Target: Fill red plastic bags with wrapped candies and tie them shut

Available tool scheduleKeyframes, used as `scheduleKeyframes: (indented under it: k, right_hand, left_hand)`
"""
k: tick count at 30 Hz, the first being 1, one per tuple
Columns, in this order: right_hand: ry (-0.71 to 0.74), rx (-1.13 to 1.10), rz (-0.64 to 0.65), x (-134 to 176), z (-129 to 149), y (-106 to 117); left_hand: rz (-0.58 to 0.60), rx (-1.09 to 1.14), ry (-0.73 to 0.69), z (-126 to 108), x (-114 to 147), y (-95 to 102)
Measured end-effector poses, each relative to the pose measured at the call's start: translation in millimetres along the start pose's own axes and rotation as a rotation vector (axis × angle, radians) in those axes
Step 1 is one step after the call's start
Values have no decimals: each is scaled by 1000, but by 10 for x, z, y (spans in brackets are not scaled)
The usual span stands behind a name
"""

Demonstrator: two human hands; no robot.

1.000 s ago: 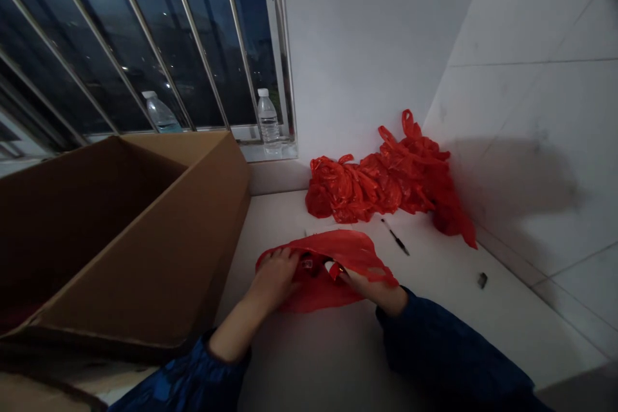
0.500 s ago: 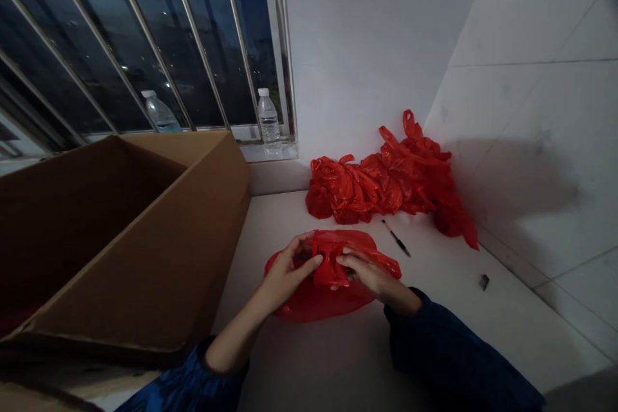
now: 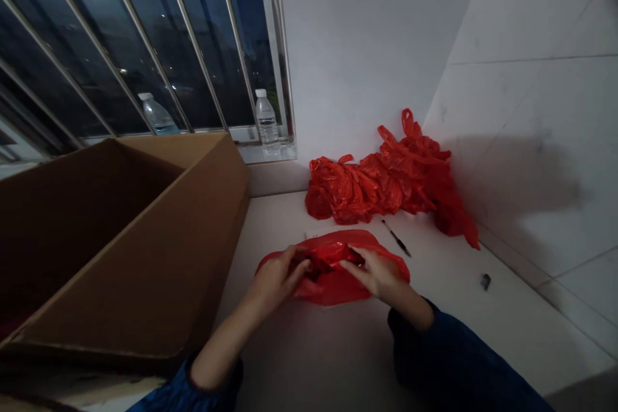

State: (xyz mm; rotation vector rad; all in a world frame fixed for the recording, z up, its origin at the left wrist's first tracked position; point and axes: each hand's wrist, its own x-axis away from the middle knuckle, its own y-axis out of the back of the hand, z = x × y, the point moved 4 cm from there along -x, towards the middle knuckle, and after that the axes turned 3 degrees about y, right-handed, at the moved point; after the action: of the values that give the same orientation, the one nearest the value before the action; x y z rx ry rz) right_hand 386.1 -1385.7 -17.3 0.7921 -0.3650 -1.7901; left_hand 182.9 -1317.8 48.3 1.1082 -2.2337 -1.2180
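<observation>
A red plastic bag (image 3: 333,288) lies on the white table in front of me, its mouth spread apart in the middle. My left hand (image 3: 282,273) grips the left side of the mouth, thumb and fingers curled around the plastic. On the opposite side my right hand (image 3: 374,272) holds the right edge, with thumb and forefinger reaching toward the opening. Some fingertips are hidden in the folds. What is inside the bag, if anything, is too dark to make out.
A large cardboard box (image 3: 193,238) stands at the left. Behind the bag is a heap of red plastic bags (image 3: 381,183) against the wall. A black pen (image 3: 396,238) and a small dark object (image 3: 485,281) lie at the right. Plastic bottles (image 3: 267,123) stand by the barred window.
My hands have moved apart, the left one leftward and the right one slightly rightward. The bag's gathered middle has been pulled into a wider opening.
</observation>
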Motion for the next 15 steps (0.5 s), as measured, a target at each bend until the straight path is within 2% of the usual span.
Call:
scheduleKeyframes:
  k: [3,5,7,10,12,15]
  right_hand:
    - [45,162,-16,62,-101,9]
    - [49,216,7,96,-119,-30]
    - [65,262,66,118,-92,-74]
    - [64,261,174,129,-41,-102]
    - [32,229,205,120,-46,-96]
    - [15,180,192,86,-111,-92]
  left_hand:
    - [63,-449,156,111,15,3]
    - [58,-552,187,156,9,-36]
    - [0,-551,119,143,-3,-86]
    - [-53,-490,-61,42,-8,-158]
    - [-14,-500,-137,-30,-17,-208]
    - [85,-591,-151,-71,-73,-290]
